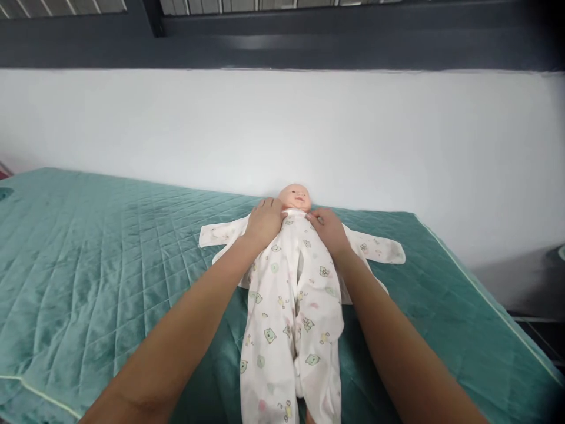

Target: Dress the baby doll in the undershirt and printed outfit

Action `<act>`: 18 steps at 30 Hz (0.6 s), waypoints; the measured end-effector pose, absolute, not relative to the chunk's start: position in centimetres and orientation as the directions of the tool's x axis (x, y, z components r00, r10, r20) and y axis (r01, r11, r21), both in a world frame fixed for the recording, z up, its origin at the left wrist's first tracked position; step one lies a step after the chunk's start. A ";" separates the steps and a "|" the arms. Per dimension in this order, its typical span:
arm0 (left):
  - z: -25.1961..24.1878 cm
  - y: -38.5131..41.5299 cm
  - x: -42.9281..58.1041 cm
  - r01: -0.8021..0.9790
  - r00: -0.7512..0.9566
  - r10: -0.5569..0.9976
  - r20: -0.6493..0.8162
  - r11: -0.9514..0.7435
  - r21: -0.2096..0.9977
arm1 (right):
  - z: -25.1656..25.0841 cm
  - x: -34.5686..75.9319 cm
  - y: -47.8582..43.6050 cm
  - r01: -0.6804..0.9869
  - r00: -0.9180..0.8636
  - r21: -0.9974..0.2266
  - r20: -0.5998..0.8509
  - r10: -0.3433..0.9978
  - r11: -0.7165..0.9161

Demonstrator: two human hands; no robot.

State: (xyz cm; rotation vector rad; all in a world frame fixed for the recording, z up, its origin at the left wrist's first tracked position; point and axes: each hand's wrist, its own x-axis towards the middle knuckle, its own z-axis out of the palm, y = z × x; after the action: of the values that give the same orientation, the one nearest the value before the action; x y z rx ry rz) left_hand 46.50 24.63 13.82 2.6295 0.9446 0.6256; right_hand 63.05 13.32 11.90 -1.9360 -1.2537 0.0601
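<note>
a green quilted cover with a soft, velvety sheen (110,235) spreads over a broad, flat surface, its stitching crossing in diamonds and its nap rippled on the left. thin pale-yellow piping (9,377) runs along its near left edge, and a similar line follows the right side. the far edge meets a smooth white wall (419,135), shaded toward the right. above the wall stretches a wide dark-grey beam (309,47), with a short dark upright (152,17) rising from it and grey panelling with pale vertical bars (265,6) behind. at the far left a small red patch (3,171) shows; at the right, beyond the cover, the corner is dim and blurred.

on the cover, near the wall, lies a bald, pink baby doll (295,194), face up. white long-legged trousers printed with little green and yellow animals (282,318) lie lengthwise over its body, waistband just under the chin, legs toward the viewer. beneath them a white long-sleeved printed top (382,249) is spread, sleeves out to both sides.

the left hand (265,224) rests flat-backed by the doll's neck, thumb at the waistband; the right hand (329,232) curls at the opposite end, thumb and forefinger close together. whether either pinches cloth, i cannot tell.
</note>
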 end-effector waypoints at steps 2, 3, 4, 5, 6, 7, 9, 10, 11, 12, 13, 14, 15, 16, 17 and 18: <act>13.6 25.0 46.5 0.518 0.708 0.645 0.287 -0.751 0.409 | 11.8 63.0 13.3 0.689 0.552 -0.687 0.289 0.782 -0.232; 13.6 25.3 46.5 0.508 0.714 0.650 0.261 -0.737 0.445 | 11.8 63.1 13.3 0.671 0.574 -0.692 0.255 0.778 -0.268; 13.5 25.7 46.5 0.501 0.715 0.659 0.235 -0.716 0.486 | 11.9 63.1 13.3 0.662 0.594 -0.686 0.236 0.769 -0.302; 13.5 26.2 46.5 0.494 0.715 0.666 0.213 -0.696 0.520 | 11.9 63.2 13.5 0.663 0.609 -0.674 0.232 0.759 -0.326; 13.5 26.6 46.7 0.490 0.712 0.673 0.200 -0.681 0.543 | 12.0 63.3 13.7 0.671 0.617 -0.659 0.239 0.750 -0.341; 13.5 27.0 46.8 0.489 0.709 0.678 0.196 -0.672 0.556 | 12.0 63.5 13.9 0.680 0.618 -0.645 0.248 0.746 -0.349; 13.5 27.6 47.2 0.486 0.705 0.681 0.200 -0.669 0.563 | 12.1 63.9 14.4 0.693 0.611 -0.630 0.255 0.750 -0.350; 13.5 27.9 47.4 0.480 0.704 0.680 0.205 -0.668 0.568 | 12.0 64.2 14.6 0.694 0.610 -0.627 0.252 0.751 -0.353; 13.4 28.0 47.6 0.476 0.700 0.684 0.207 -0.663 0.578 | 12.0 64.4 14.8 0.692 0.611 -0.627 0.246 0.752 -0.357; 13.4 28.1 47.7 0.474 0.692 0.692 0.204 -0.650 0.595 | 11.9 64.7 15.0 0.688 0.613 -0.629 0.238 0.753 -0.362; 13.3 28.2 47.7 0.468 0.684 0.702 0.196 -0.629 0.620 | 11.8 64.8 15.1 0.682 0.616 -0.633 0.228 0.754 -0.367; 13.1 28.2 47.7 0.459 0.674 0.715 0.185 -0.602 0.654 | 11.7 65.0 15.1 0.675 0.621 -0.637 0.220 0.752 -0.371; 13.0 28.2 47.7 0.443 0.664 0.727 0.174 -0.571 0.691 | 11.6 65.0 15.2 0.666 0.627 -0.645 0.212 0.749 -0.374; 12.7 28.1 47.6 0.421 0.656 0.736 0.167 -0.541 0.728 | 11.4 65.0 15.1 0.652 0.636 -0.660 0.207 0.744 -0.373; 12.5 28.1 47.5 0.396 0.651 0.741 0.164 -0.516 0.759 | 11.3 64.9 15.0 0.631 0.646 -0.684 0.204 0.736 -0.365; 12.3 28.0 47.4 0.373 0.647 0.744 0.166 -0.499 0.782 | 11.1 64.7 14.9 0.605 0.657 -0.717 0.205 0.725 -0.346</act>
State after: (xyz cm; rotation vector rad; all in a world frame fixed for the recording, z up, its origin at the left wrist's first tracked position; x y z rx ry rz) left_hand 47.42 27.97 12.27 2.1261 0.8644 0.6428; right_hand 64.70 14.86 11.12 -2.0648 -1.0290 0.1887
